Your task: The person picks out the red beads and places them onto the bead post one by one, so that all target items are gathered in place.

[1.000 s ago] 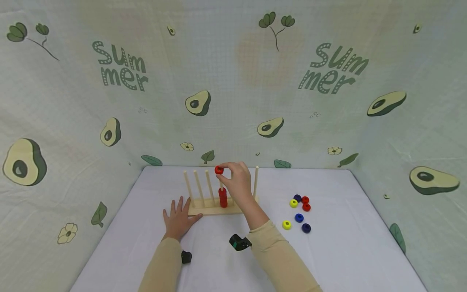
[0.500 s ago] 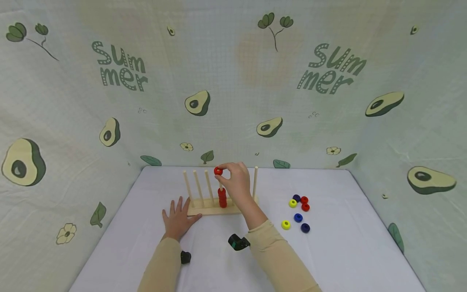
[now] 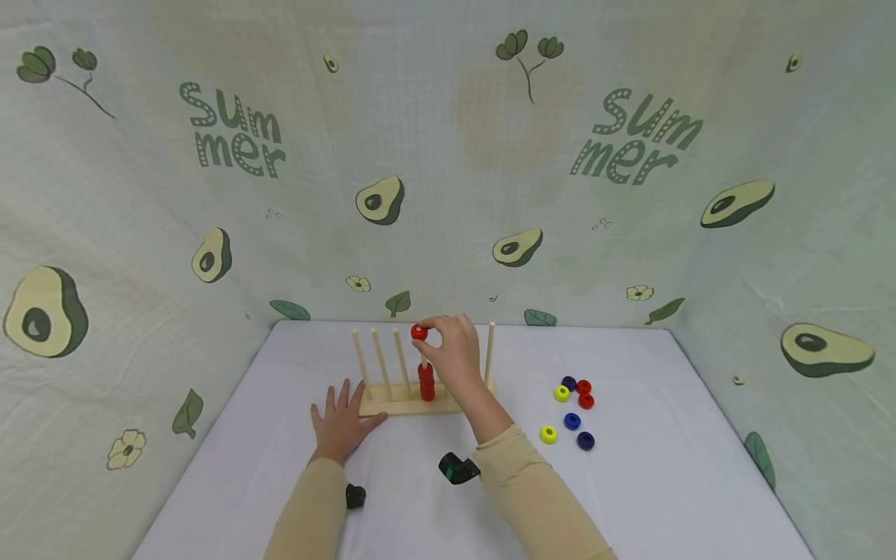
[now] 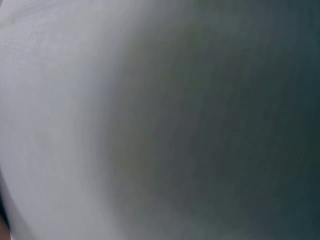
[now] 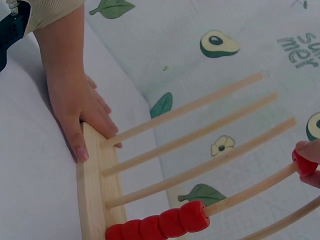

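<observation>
Pinching right hand point(image 3: 456, 354): I've a red bead point(image 5: 302, 162) at the tip of the peg point(image 5: 255, 187); tilted, it could jam.
Spread left hand point(image 3: 339, 428): touching the wooden base's point(image 3: 406, 407) end; ease up and it might rock.
Red stack point(image 3: 426, 383): low on that same peg.
Loose beads point(image 3: 586, 446): off right; my sleeve point(image 3: 539, 490) could scatter them.

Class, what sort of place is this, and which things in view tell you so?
Probably a tabletop booth arranged for recording handwork: a pale-covered table, avocado-print cloth walling its back and both sides, and a small black device worn near one cuff.
</observation>
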`<state>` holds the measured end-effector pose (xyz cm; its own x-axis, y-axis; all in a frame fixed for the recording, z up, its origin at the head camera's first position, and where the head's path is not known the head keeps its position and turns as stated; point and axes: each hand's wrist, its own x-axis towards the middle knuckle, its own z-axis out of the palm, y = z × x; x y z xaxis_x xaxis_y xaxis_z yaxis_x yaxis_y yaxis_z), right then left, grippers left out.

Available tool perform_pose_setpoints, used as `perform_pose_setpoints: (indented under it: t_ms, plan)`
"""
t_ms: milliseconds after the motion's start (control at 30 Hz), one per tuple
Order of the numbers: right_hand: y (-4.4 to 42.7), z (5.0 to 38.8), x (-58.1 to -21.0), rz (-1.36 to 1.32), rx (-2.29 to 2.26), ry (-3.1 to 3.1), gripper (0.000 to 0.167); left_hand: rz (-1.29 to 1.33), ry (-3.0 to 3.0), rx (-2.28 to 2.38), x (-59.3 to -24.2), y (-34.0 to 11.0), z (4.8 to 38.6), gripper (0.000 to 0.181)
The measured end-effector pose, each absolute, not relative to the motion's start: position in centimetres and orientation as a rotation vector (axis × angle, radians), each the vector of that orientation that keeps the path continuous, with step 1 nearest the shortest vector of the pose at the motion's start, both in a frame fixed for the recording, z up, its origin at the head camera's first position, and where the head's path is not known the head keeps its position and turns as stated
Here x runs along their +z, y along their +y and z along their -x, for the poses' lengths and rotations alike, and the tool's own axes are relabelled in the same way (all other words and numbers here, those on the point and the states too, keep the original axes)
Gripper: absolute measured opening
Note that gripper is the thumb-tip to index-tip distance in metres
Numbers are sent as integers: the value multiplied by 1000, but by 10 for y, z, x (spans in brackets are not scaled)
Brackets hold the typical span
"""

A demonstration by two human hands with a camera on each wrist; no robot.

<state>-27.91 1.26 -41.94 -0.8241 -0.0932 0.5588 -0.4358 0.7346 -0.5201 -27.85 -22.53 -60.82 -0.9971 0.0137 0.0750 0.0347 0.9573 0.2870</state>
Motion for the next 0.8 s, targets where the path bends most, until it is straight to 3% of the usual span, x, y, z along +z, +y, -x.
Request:
perform_pose_setpoints:
  t_ms: [800]
  plan:
    - [14, 280, -421, -442, 847, -2389, 25, 10, -3067, -455, -594, -220, 273, 97]
